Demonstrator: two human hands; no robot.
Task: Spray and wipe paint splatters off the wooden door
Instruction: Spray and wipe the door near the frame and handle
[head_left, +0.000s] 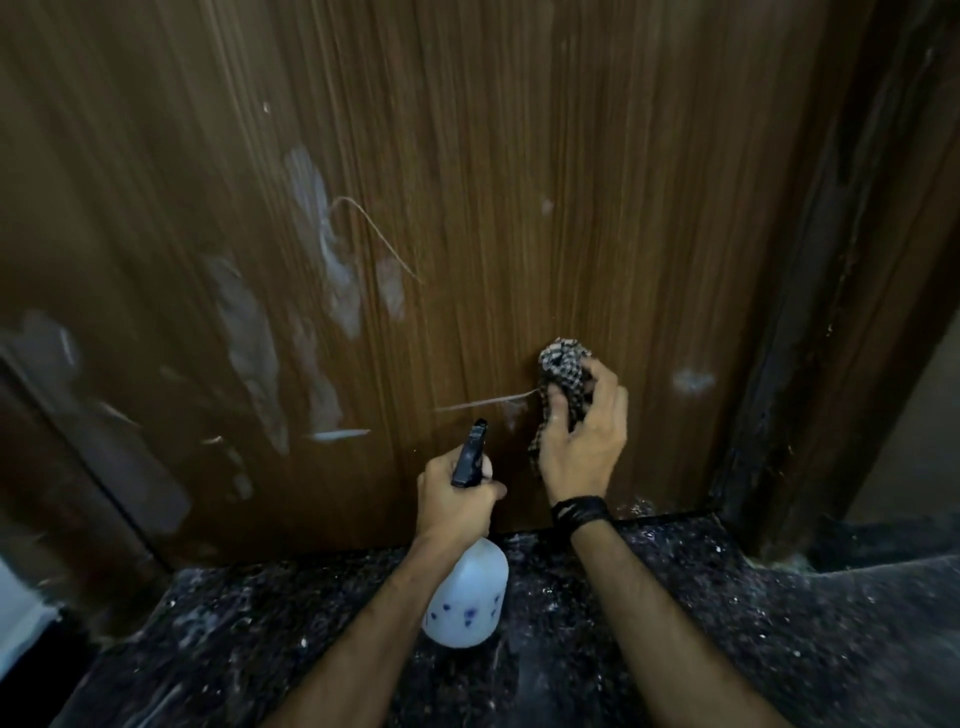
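Right hand (582, 441) grips the bunched checkered cloth (561, 374) against the wooden door (519, 156) near its bottom right corner to scrub splatters, left hand (457, 499) clutches the spray bottle (467, 587), nozzle doorward.

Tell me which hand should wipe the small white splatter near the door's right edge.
Right. The right hand already holds the checked cloth against the door, beside that splatter; the left hand grips the spray bottle.

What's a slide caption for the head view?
Left hand holds spray bottle; right hand presses checked cloth to paint-smeared wooden door.
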